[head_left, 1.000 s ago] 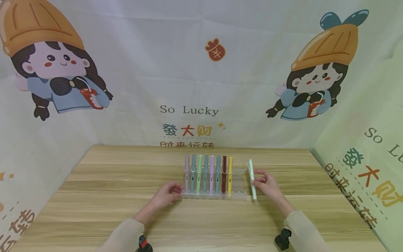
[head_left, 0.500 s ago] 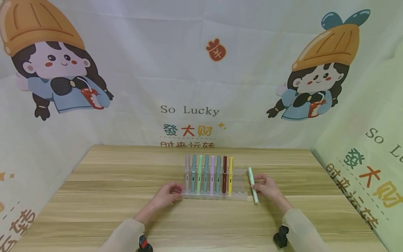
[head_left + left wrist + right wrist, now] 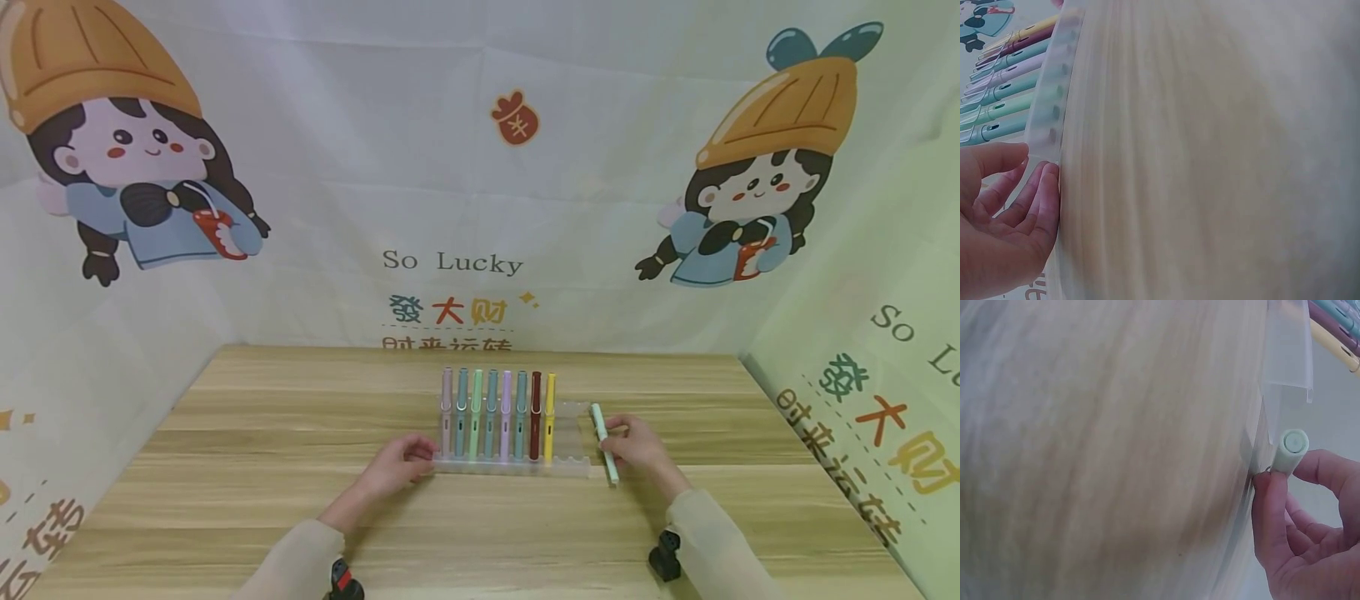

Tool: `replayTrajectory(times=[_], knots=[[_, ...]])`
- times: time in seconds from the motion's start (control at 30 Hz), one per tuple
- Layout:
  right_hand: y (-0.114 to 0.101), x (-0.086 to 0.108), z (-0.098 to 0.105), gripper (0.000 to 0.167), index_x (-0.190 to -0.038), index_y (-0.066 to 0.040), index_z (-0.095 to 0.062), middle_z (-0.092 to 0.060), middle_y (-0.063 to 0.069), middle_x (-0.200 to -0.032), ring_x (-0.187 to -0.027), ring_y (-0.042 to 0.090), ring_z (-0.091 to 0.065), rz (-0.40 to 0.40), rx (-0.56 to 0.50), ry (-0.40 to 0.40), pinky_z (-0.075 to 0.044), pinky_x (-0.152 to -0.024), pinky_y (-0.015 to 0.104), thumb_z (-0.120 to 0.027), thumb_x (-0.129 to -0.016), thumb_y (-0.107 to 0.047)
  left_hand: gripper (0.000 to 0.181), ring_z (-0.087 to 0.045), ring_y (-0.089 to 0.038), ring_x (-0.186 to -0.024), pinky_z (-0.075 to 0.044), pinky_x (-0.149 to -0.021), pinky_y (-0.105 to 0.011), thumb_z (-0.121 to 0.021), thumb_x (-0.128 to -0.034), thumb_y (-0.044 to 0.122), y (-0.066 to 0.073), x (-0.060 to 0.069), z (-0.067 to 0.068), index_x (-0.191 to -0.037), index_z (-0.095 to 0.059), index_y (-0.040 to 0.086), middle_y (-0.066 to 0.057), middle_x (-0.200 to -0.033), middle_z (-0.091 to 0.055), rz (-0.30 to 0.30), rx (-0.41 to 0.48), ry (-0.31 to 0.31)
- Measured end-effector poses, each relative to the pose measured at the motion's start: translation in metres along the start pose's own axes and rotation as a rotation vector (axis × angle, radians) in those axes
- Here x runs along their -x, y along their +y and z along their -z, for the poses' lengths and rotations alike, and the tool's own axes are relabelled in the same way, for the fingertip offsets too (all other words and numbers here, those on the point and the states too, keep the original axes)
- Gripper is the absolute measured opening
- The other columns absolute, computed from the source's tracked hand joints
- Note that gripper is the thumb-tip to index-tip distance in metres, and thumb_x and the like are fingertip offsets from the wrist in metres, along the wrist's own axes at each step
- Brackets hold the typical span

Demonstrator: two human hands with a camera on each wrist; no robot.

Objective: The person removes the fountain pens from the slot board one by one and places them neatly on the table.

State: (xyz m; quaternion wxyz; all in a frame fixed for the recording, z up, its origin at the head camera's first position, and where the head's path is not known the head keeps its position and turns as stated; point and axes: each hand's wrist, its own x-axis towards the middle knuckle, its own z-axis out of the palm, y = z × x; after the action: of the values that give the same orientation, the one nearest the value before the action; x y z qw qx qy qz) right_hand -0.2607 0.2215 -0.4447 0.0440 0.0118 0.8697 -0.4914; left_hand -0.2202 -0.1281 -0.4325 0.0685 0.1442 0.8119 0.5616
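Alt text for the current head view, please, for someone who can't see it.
A person's right grip holds a mint-green pen just right of a clear rack on a wooden table. Eight pens line the rack, and the left grip is at its left end. A cartoon-print backdrop hangs behind.

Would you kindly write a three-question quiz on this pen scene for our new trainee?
1. Which hand pinches the pale green pen?
2. True or false: the yellow pen stands between two blue pens.
3. How many pens rest in the clear rack?

Key:
1. The right hand.
2. False: the yellow pen is last on the right, beside the dark red pen.
3. Eight.
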Motion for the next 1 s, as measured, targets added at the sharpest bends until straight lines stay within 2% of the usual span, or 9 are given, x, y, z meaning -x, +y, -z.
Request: replayTrajectory(times=[0.17, 0.33, 0.43, 0.53, 0.77, 1.0], knots=[[0.001, -0.001, -0.001, 0.034, -0.103, 0.011, -0.049, -0.052, 0.010, -0.069, -0.052, 0.014, -0.053, 0.001, 0.050, 0.011, -0.047, -0.048, 0.027, -0.060, -0.071, 0.002, 0.018, -0.053, -0.030, -0.079, -0.047, -0.065, -0.042, -0.052, -0.0802, -0.009, -0.009, -0.004, 0.000, -0.098, -0.050, -0.015, -0.019, -0.088, -0.054, 0.004, 0.001, 0.000], [0.003, -0.002, -0.003, 0.032, -0.100, 0.010, -0.050, -0.052, 0.010, -0.069, -0.053, 0.015, -0.054, -0.004, 0.035, 0.022, -0.049, -0.048, 0.028, -0.061, -0.071, 0.002, 0.019, -0.053, -0.026, -0.078, -0.047, -0.063, -0.040, -0.054, -0.0806, -0.007, -0.029, -0.012, 0.001, -0.098, -0.051, -0.013, -0.014, -0.088, -0.055, 0.006, -0.003, -0.002], [0.004, -0.002, -0.003, 0.031, -0.099, 0.010, -0.049, -0.053, 0.010, -0.069, -0.053, 0.015, -0.055, 0.006, 0.019, 0.021, -0.049, -0.048, 0.028, -0.061, -0.071, 0.002, 0.019, -0.053, -0.024, -0.078, -0.047, -0.062, -0.038, -0.054, -0.0810, -0.005, -0.034, -0.014, 0.001, -0.099, -0.052, -0.011, -0.013, -0.088, -0.055, 0.010, -0.004, -0.003], [0.004, 0.000, -0.001, 0.031, -0.100, 0.011, -0.048, -0.055, 0.010, -0.070, -0.055, 0.016, -0.055, 0.016, 0.001, 0.014, -0.048, -0.049, 0.029, -0.060, -0.073, 0.002, 0.019, -0.053, -0.024, -0.078, -0.047, -0.063, -0.040, -0.054, -0.0808, -0.007, -0.030, -0.012, 0.001, -0.098, -0.051, -0.012, -0.014, -0.088, -0.055, 0.007, 0.000, -0.003], [0.000, 0.004, 0.000, 0.032, -0.107, 0.012, -0.047, -0.055, 0.014, -0.079, -0.061, 0.020, -0.057, 0.053, -0.029, 0.053, -0.050, -0.053, 0.030, -0.058, -0.079, -0.001, 0.018, -0.053, -0.025, -0.078, -0.047, -0.065, -0.042, -0.052, -0.0805, -0.009, -0.004, -0.002, 0.001, -0.098, -0.050, -0.015, -0.019, -0.088, -0.054, 0.008, 0.004, -0.006], [-0.006, 0.006, -0.009, 0.032, -0.109, 0.008, -0.051, -0.060, 0.016, -0.086, -0.069, 0.026, -0.059, 0.171, -0.081, 0.132, -0.050, -0.056, 0.031, -0.060, -0.079, 0.000, 0.018, -0.053, -0.025, -0.078, -0.047, -0.064, -0.041, -0.052, -0.0808, -0.008, -0.001, 0.000, 0.001, -0.098, -0.050, -0.014, -0.018, -0.088, -0.054, 0.009, 0.006, 0.000]])
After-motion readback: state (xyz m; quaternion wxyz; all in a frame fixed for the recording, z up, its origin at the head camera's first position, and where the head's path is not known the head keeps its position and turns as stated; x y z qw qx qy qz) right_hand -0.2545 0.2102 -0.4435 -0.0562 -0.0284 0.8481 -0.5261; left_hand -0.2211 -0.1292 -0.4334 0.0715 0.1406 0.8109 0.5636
